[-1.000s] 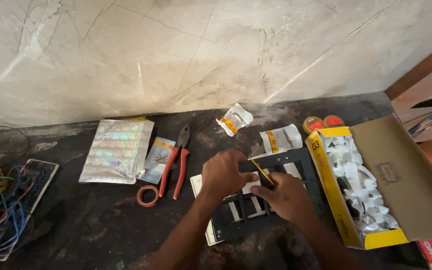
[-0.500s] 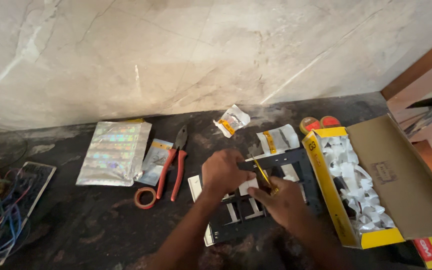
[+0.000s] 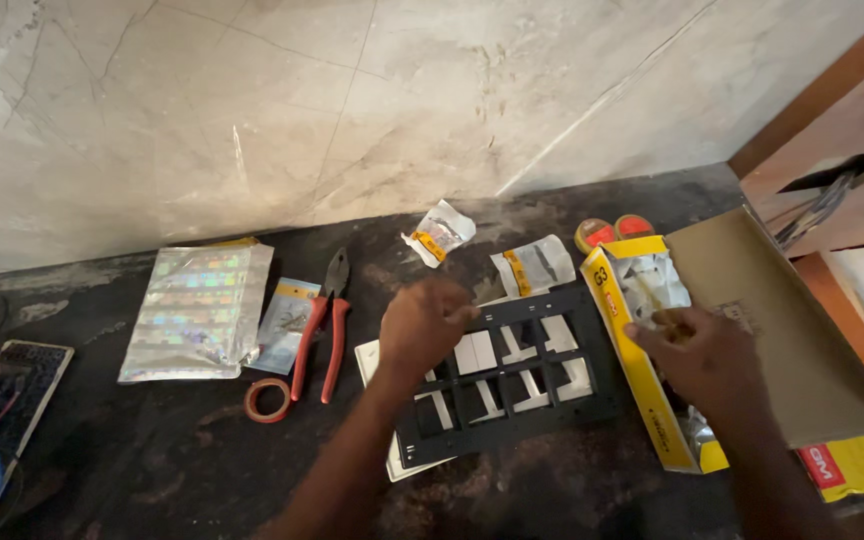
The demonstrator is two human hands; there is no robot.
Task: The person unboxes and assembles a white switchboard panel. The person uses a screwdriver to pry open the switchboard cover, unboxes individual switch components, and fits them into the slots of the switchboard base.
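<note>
Pressing left hand (image 3: 422,325) on black gridded switch frame (image 3: 512,385), white modules inside.

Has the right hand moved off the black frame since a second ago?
Yes. The right hand has shifted rightward, away from the black switch frame where it worked beside the left hand, and now reaches into the yellow box.

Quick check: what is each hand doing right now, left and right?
Left hand: curled, resting on the black switch frame; whether it grips anything cannot be told.
Right hand: inside the yellow box, fingers closed on something small; what it is cannot be told.
</note>
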